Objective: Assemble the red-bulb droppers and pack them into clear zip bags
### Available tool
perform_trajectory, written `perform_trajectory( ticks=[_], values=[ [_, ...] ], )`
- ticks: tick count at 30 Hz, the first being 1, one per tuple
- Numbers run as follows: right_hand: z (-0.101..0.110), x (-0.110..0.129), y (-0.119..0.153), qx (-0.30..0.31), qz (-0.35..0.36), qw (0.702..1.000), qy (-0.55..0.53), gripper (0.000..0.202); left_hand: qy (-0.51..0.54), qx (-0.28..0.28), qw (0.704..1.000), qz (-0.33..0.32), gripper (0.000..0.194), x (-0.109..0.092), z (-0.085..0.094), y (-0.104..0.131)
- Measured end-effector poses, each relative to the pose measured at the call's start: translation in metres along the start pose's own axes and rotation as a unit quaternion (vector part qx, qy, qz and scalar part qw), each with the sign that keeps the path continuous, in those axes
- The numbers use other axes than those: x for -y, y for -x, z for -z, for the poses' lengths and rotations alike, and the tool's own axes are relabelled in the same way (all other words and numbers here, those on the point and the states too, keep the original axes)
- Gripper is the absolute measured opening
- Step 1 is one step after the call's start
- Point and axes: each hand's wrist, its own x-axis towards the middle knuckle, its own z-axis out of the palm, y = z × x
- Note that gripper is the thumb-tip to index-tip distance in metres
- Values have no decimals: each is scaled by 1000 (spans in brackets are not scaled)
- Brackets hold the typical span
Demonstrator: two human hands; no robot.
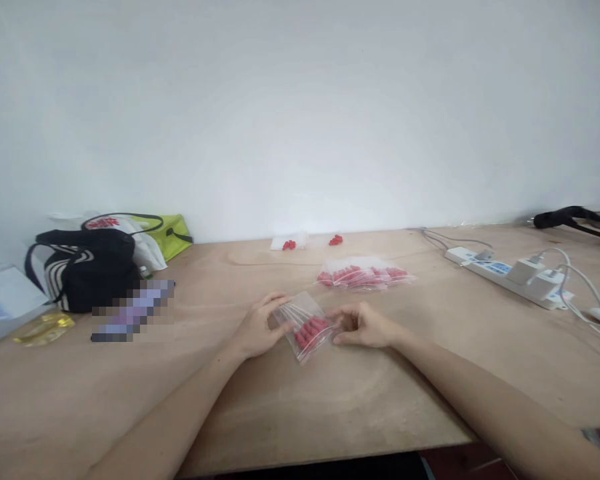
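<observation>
A clear zip bag holding several red-ended pieces with thin white stems is tilted between my hands, above the wooden table. My left hand grips its left edge, thumb in front and fingers behind. On the other side, my right hand pinches the bag's right edge between thumb and curled fingers. Beyond my right hand lies a pile of similar filled bags. Farther back, a small group of red pieces lies at a flat clear bag, with another red group to its right.
A black bag, a green bag and a yellow clear wrapper are at the left. A white power strip with plugs and cables lies at the right, with a black object behind it.
</observation>
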Motion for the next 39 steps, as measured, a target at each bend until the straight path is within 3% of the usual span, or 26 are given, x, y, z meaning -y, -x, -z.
perform_trajectory(
  ticks=[4,6,12,15,18,23,27,33,39],
  values=[
    [-15,7,0,-74,47,985,148,41,8,108,994,-23,73,-22,-9,12],
    [-22,8,-1,-116,44,974,191,32,5,114,993,-26,69,-23,-17,13],
    [-28,3,-8,-165,24,953,254,21,-12,5,998,-59,41,-7,-26,-5],
    [-24,0,-8,-167,49,931,319,24,-25,27,995,-92,45,-1,-20,-6],
    [-17,-4,-7,-160,124,886,418,26,-54,38,989,-132,44,8,-13,-2],
    [-6,-11,-17,-134,236,796,542,28,-121,11,975,-188,29,25,-11,-2],
    [-5,-16,-32,-136,302,754,567,25,-181,-39,950,-252,30,32,-15,-7],
    [-5,-22,-45,-175,367,696,592,19,-261,-139,874,-385,19,37,-18,-14],
    [-2,-22,-42,-204,385,668,603,18,-280,-149,859,-402,18,38,-17,-17]
  ],
)
